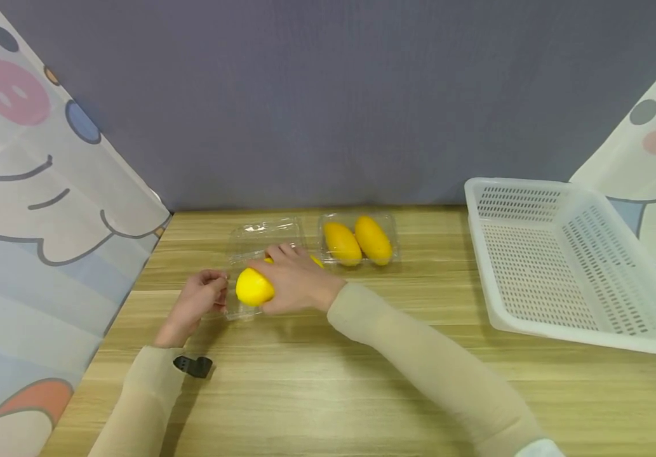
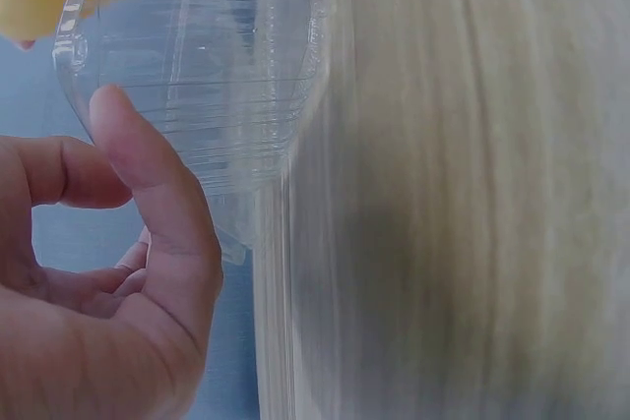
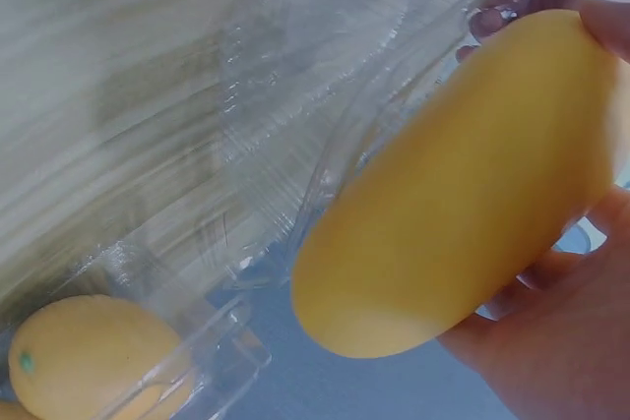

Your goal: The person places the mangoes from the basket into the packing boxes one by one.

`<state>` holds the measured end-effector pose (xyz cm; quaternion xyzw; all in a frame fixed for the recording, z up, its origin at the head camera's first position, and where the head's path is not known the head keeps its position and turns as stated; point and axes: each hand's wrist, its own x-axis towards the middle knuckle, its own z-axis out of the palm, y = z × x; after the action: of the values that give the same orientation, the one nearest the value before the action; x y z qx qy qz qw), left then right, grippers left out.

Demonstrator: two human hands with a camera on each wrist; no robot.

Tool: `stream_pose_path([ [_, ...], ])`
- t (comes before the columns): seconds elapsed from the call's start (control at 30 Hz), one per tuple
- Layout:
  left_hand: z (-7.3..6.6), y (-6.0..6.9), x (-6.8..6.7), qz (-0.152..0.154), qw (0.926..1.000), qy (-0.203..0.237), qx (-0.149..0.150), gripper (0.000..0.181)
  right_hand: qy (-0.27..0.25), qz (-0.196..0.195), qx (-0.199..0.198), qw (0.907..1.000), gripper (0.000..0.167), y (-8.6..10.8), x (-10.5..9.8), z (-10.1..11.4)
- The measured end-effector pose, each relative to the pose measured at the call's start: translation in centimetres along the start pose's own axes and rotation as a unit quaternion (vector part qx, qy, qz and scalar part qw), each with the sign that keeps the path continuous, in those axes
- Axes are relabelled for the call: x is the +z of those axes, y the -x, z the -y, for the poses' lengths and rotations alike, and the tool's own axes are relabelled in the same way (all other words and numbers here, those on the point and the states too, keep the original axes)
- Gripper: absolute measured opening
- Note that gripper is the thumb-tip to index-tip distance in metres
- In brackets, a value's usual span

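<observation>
My right hand [image 1: 296,279] grips a yellow mango [image 3: 453,184] above an open clear plastic clamshell box [image 1: 239,311]. Yellow also shows past the fingers in the head view; whether it is the same fruit I cannot tell. At the box's left end, my left hand [image 1: 197,298] pinches its rim between thumb and forefinger, close up in the left wrist view. The box's lid [image 1: 265,235] lies folded back toward the wall. My right hand and the mango hide much of the box's inside.
Right of the open box stands a second clear box [image 1: 394,244], holding two mangoes [image 1: 372,240] side by side. A white perforated plastic basket [image 1: 493,304] sits on the right of the wooden table [image 1: 305,393]. A grey wall [image 1: 328,108] closes off the back.
</observation>
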<state>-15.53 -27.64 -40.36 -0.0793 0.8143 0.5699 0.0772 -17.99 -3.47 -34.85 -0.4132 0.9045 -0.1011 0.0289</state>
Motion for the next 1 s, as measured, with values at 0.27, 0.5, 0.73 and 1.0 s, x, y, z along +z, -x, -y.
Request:
stream_pose_path([
  [0.27,0.0,-0.1,0.3,-0.003,0.9999,0.000,-0.011,0.036,0.015,-0.006,-0.016,0.9997,0.074,-1.0,1.0,0.2],
  [0.5,-0.1,-0.1,0.2,-0.004,0.9998,-0.008,-0.018,0.039,0.017,0.004,-0.020,0.9996,0.074,-1.7,1.4,0.5],
  [0.73,0.1,-0.3,0.3,0.000,0.9998,-0.013,-0.013,0.043,0.006,0.016,-0.019,0.9997,0.074,-2.4,1.9,0.7],
  [1.0,0.1,-0.2,0.2,0.007,0.9998,-0.010,-0.014,0.047,-0.030,0.047,-0.011,0.9984,0.081,-2.7,2.4,0.7],
])
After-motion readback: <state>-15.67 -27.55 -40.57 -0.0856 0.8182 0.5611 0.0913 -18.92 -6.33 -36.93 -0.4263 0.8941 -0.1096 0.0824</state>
